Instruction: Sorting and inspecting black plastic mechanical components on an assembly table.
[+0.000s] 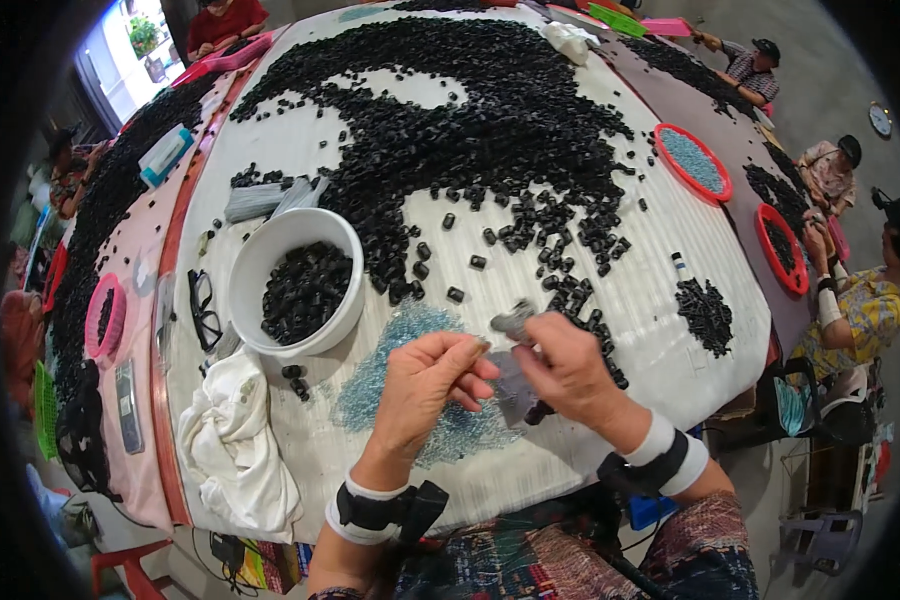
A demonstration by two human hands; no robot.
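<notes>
My left hand is over a spread of small clear-blue beads. Its thumb and forefinger are pinched together; whatever they hold is too small to make out. Just to the right, my right hand is closed around a small grey bundle that sticks out past its fingertips. The two hands are close together but apart. A flat grey-purple piece shows partly under my right hand. Loose black cylindrical pieces lie just beyond that hand.
A white bucket of black pieces stands left, near black-framed glasses, a white cloth and grey strips. A large black heap covers the far table. At right are a red-rimmed basket and thin black pieces. Several people sit around.
</notes>
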